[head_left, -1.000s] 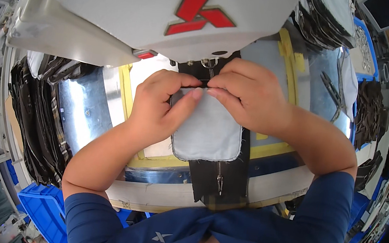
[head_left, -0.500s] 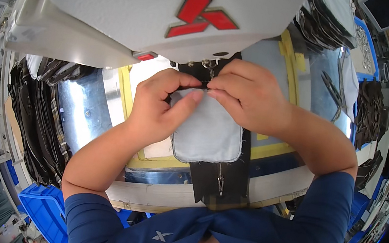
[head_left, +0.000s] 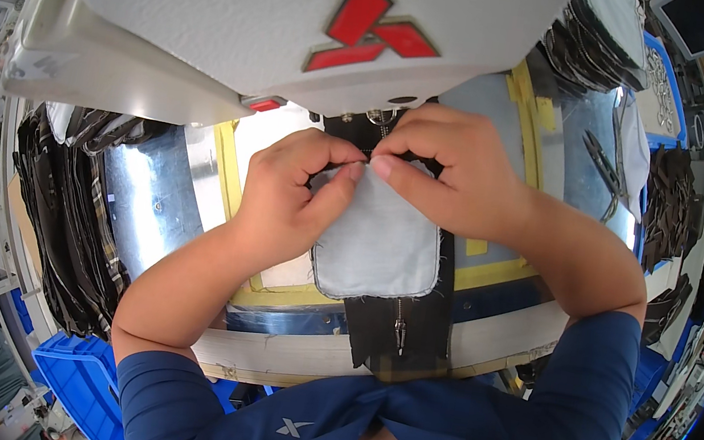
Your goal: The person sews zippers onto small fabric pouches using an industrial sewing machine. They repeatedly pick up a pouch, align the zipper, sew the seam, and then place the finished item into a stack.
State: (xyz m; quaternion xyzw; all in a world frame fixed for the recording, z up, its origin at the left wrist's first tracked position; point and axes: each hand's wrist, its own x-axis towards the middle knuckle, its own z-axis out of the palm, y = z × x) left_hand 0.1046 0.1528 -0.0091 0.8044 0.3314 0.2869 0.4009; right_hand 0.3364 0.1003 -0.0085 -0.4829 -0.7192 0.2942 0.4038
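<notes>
Likely soft & light

Our L hand (head_left: 290, 177) & R hand (head_left: 464, 168) pinch the pale-grey, round-cornered cloth panel (head_left: 382, 247) by its top edge, atop the black fabric strip (head_left: 365, 334). Prob. limp, frays easily; we'd hold it there.

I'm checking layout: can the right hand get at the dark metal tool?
Probably yes: the right hand would first need to release the pale fabric, but nothing visible covers the dark metal tool or blocks the way.

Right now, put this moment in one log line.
Left hand: pinches far edge of pale-grey round-cornered fabric piece | Right hand: pinches same edge | Black fabric strip: under piece | White machine head: beyond hands
</notes>
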